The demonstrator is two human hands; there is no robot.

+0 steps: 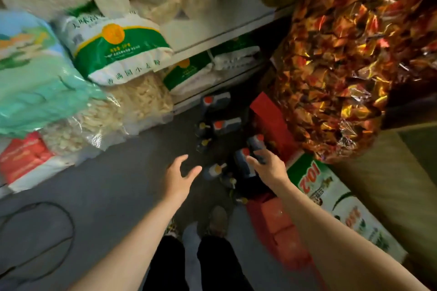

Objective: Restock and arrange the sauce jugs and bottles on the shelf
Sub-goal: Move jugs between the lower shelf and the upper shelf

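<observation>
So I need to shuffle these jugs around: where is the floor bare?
Bare grey floor lies left of the sauce jugs, below the noodle bags. It is crowded between the jugs and red boxes.

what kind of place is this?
Probably a grocery shop's stock aisle or storeroom: flour sacks stacked on a white shelf, dark sauce jugs on the floor, and a big bag of wrapped sweets.

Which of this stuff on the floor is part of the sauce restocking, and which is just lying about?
For the job: red-capped jugs, yellow-capped bottles, both near the right hand.
Lying about: flour bag, candy bag, black cable, cardboard box.
</observation>
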